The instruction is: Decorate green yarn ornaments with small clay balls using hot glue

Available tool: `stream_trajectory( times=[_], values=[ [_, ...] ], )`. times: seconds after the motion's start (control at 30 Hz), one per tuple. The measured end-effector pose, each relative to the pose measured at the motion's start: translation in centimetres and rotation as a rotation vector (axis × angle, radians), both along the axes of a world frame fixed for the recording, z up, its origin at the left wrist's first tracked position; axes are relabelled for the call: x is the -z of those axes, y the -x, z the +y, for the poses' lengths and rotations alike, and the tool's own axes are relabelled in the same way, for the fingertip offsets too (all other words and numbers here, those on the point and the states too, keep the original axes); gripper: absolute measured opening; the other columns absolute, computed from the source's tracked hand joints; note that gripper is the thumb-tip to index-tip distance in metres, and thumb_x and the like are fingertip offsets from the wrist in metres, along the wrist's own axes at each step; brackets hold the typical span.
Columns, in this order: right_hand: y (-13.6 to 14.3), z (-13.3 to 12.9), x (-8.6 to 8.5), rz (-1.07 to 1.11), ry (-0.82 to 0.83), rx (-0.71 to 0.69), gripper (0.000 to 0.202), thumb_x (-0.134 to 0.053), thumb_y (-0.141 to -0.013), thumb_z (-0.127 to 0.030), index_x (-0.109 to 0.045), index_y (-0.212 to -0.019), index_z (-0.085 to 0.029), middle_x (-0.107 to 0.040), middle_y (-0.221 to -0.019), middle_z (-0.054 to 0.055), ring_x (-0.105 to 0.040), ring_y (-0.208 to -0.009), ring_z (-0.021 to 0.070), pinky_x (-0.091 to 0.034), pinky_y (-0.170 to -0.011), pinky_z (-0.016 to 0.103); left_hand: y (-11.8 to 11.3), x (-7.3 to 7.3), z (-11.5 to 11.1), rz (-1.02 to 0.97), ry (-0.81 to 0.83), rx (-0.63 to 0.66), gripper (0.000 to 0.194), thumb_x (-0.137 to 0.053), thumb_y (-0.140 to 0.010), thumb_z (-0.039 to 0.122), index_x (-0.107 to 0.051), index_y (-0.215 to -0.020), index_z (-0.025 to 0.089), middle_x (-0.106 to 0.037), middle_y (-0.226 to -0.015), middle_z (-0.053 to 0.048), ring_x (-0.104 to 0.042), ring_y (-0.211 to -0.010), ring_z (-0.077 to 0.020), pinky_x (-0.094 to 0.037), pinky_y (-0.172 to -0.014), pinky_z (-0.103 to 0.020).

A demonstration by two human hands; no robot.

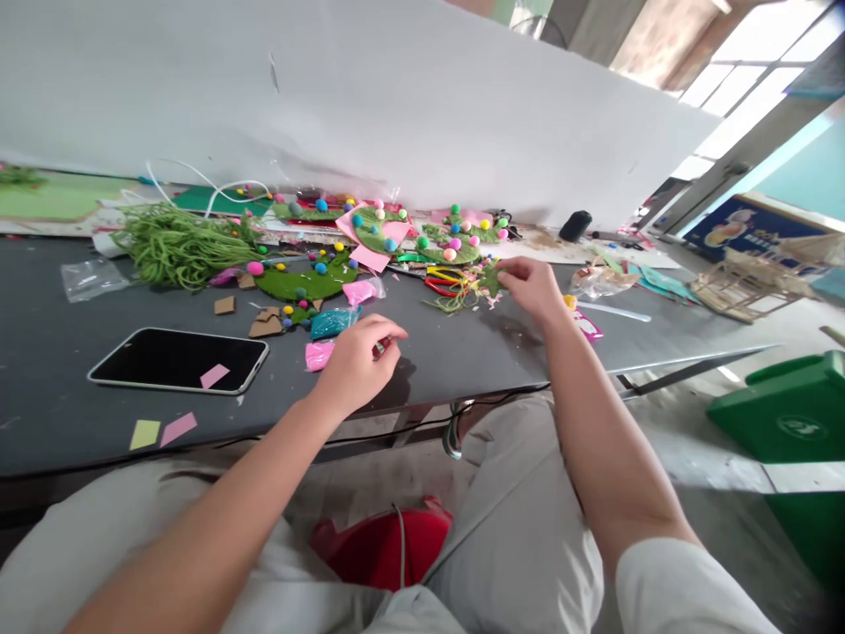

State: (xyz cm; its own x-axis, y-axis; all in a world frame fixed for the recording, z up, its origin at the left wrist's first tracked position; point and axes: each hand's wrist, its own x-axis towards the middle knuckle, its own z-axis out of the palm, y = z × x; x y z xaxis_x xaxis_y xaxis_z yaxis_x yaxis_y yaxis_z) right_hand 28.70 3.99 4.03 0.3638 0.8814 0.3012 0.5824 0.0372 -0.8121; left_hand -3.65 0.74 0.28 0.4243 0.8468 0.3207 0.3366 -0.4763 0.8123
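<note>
My right hand (530,286) pinches a small green leaf-like piece (490,277) over the table, right of the scissors with red and yellow handles (446,281). Near the table's front edge is my left hand (367,359), its fingers curled with thumb and forefinger close together; whether anything small is inside I cannot make out. Just beside it lie a pink packet (319,356) and a teal packet (334,323). Green felt pieces (307,280) with coloured pompoms lie behind them.
A phone (180,360) lies at the left front with paper scraps around it. Behind it is a bundle of green strands (185,246). A white board (330,97) stands along the back. At the right are a black object (576,225) and a green bin (785,409).
</note>
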Motion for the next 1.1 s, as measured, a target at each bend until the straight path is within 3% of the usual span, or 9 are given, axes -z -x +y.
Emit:
stream_trajectory(
  times=[0.13, 0.23, 0.4, 0.57, 0.67, 0.83, 1.1],
  values=[
    [2.3, -1.1, 0.4, 0.149, 0.056, -0.119, 0.029, -0.077, -0.070, -0.038, -0.075, -0.092, -0.018, -0.068, -0.079, 0.002, -0.059, -0.069, 0.0160, -0.053, -0.071, 0.035, -4.1, 0.2, 1.9, -0.100, 0.212, 0.026, 0.019, -0.069, -0.092, 0.018, -0.073, -0.110, 0.018, -0.075, -0.116, -0.009, -0.071, -0.099, -0.0229, -0.058, -0.094, -0.041],
    [3.5, -2.0, 0.4, 0.245, 0.087, -0.182, 0.031, -0.083, -0.068, -0.040, -0.073, -0.088, -0.019, -0.069, -0.083, 0.001, -0.060, -0.071, 0.0150, -0.056, -0.073, 0.034, -8.0, 0.3, 3.9, -0.206, 0.390, 0.043, 0.037, -0.068, -0.100, 0.038, -0.065, -0.130, 0.016, -0.069, -0.127, -0.011, -0.070, -0.108, -0.0242, -0.061, -0.092, -0.046],
    [4.0, -2.2, 0.7, 0.416, 0.187, -0.246, 0.034, -0.091, -0.064, -0.038, -0.067, -0.081, -0.021, -0.066, -0.080, -0.001, -0.064, -0.074, 0.0153, -0.060, -0.072, 0.032, -11.5, 0.6, 5.6, -0.295, 0.524, 0.088, 0.039, -0.067, -0.101, 0.039, -0.064, -0.133, 0.017, -0.067, -0.132, -0.012, -0.069, -0.112, -0.0255, -0.061, -0.094, -0.047],
    [3.6, -1.6, 1.5, 0.622, 0.321, -0.255, 0.038, -0.085, -0.078, -0.052, -0.067, -0.094, -0.024, -0.066, -0.080, -0.001, -0.065, -0.066, 0.0144, -0.061, -0.064, 0.032, -11.3, 1.0, 6.1, -0.269, 0.541, 0.129, 0.037, -0.067, -0.101, 0.038, -0.064, -0.131, 0.016, -0.068, -0.130, -0.011, -0.069, -0.110, -0.0248, -0.061, -0.093, -0.046],
    [3.9, -1.2, 2.1, 0.699, 0.392, -0.313, 0.039, -0.085, -0.080, -0.056, -0.071, -0.089, -0.021, -0.065, -0.072, 0.000, -0.063, -0.061, 0.0140, -0.061, -0.063, 0.031, -10.7, 0.8, 6.4, -0.238, 0.517, 0.149, 0.030, -0.070, -0.099, 0.033, -0.068, -0.122, 0.015, -0.070, -0.121, -0.009, -0.070, -0.104, -0.0226, -0.062, -0.090, -0.043],
    [5.0, -0.2, 2.8, 0.749, 0.346, -0.336, 0.026, -0.096, -0.071, -0.029, -0.075, -0.079, -0.016, -0.058, -0.060, -0.005, -0.054, -0.055, 0.0070, -0.054, -0.059, 0.020, -9.2, 0.4, 5.9, -0.220, 0.485, 0.085, 0.017, -0.070, -0.092, 0.013, -0.068, -0.109, 0.014, -0.070, -0.108, -0.010, -0.069, -0.093, -0.0204, -0.062, -0.077, -0.035],
    [5.1, 2.4, 3.0, 0.823, 0.173, -0.185, 0.026, -0.095, -0.069, -0.012, -0.070, -0.075, -0.017, -0.069, -0.073, -0.003, -0.063, -0.063, 0.0056, -0.058, -0.061, 0.015, -5.2, -0.1, 4.8, -0.183, 0.451, -0.048, 0.027, -0.077, -0.082, 0.016, -0.064, -0.106, 0.017, -0.070, -0.106, -0.010, -0.068, -0.082, -0.0197, -0.059, -0.065, -0.032]
  ],
)
